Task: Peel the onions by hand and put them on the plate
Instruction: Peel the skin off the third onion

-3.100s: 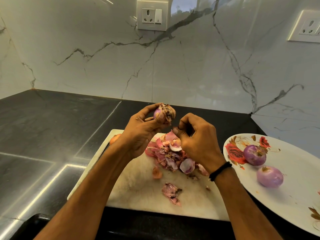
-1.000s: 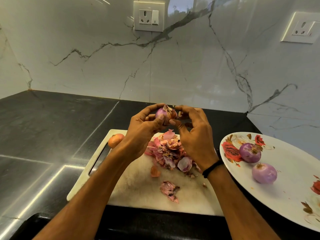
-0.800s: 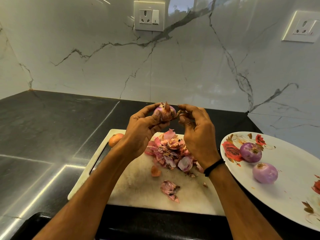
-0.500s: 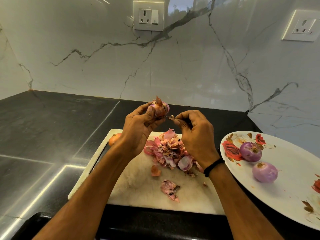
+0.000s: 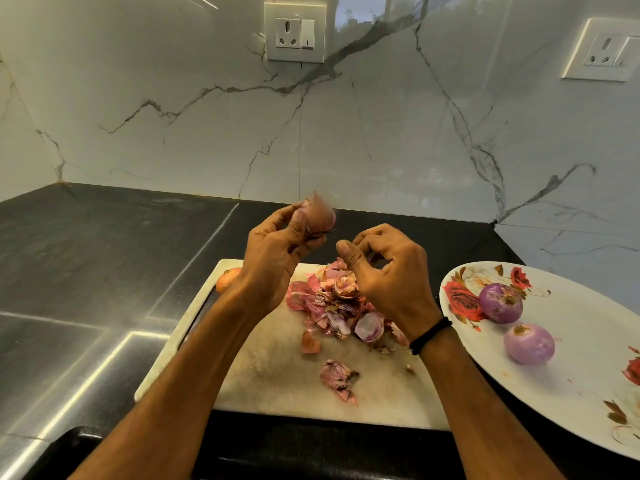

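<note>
Left hand (image 5: 277,251) grips a partly skinned onion (image 5: 317,214) above the cutting board's (image 5: 277,375) far edge. Right hand (image 5: 388,271) beside it, fingers curled; contents cannot be determined. Two peeled onions (image 5: 500,303) lie on the plate (image 5: 571,393), at the counter's (image 5: 104,254) right edge.

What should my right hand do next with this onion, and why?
Probably bring the right hand to the onion in the left hand and pinch more skin: brown papery skin still covers it, unlike the peeled onions on the plate.
</note>
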`<state>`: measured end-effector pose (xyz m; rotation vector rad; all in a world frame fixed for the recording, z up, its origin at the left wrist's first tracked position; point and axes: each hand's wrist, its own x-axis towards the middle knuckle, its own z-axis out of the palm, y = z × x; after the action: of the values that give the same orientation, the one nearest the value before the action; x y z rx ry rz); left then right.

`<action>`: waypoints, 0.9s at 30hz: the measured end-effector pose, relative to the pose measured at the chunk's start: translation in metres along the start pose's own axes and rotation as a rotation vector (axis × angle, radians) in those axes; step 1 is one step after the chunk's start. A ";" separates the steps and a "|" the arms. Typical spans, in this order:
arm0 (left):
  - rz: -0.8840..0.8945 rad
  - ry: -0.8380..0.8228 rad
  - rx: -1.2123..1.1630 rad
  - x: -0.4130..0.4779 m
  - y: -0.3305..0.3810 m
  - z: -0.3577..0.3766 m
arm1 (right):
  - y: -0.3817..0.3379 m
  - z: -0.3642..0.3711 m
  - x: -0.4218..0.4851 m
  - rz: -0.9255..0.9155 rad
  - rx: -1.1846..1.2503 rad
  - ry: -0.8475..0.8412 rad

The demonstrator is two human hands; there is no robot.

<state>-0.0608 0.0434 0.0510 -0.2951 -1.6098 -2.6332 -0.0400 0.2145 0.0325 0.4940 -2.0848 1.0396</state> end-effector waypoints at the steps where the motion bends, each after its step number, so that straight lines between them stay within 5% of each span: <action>1: 0.010 -0.010 0.024 0.000 -0.001 0.001 | 0.000 -0.001 0.001 0.010 -0.012 0.031; 14: 0.052 -0.161 0.191 -0.005 -0.005 0.003 | 0.000 0.000 0.005 -0.004 0.083 0.075; 22: -0.021 0.011 -0.124 0.003 0.002 -0.004 | -0.001 -0.002 0.003 -0.011 0.076 0.014; 27: -0.018 -0.014 -0.099 0.003 0.001 -0.004 | 0.000 -0.005 0.002 0.036 -0.015 0.068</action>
<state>-0.0643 0.0392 0.0510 -0.3047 -1.4954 -2.7351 -0.0391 0.2180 0.0363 0.4096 -2.0461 1.0466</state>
